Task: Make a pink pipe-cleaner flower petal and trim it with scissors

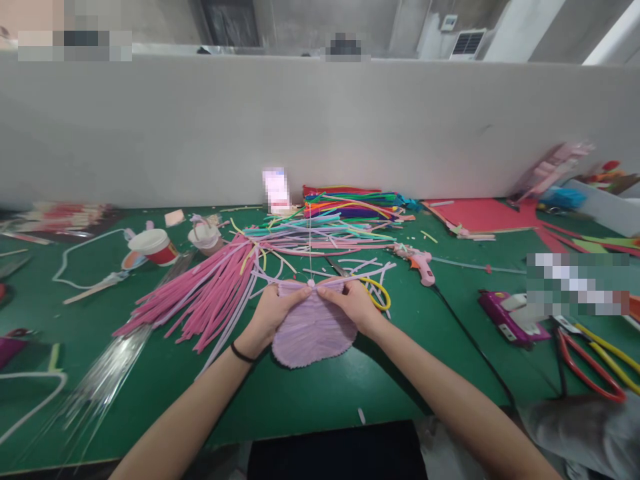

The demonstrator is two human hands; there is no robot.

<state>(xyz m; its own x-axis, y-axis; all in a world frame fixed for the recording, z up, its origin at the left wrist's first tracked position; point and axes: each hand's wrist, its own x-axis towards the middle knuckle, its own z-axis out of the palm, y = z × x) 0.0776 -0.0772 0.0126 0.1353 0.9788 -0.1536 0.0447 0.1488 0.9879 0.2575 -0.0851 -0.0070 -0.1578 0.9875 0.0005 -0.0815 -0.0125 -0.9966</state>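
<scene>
Both hands hold a lilac ribbed pipe-cleaner petal (pixel 315 340), broad and rounded at its lower edge. My left hand (pixel 273 313) pinches its upper left side, thumb across the front. On the upper right side, my right hand (pixel 357 307) grips it the same way. Between the thumbs sits a small pale knob, and a thin wire (pixel 310 247) rises from it. Scissors with yellow handles (pixel 379 293) lie just beyond my right hand. Loose lilac pipe cleaners (pixel 233 320) pass close to my left hand.
Pink pipe cleaners (pixel 200 287) spread at left, near a paper cup (pixel 155 247). Multicoloured pipe cleaners (pixel 355 203) lie behind. At right are a pink glue gun (pixel 420 263) with a black cord, a purple power strip (pixel 513 320) and red-handled pliers (pixel 590 367). A grey partition (pixel 300 120) stands behind.
</scene>
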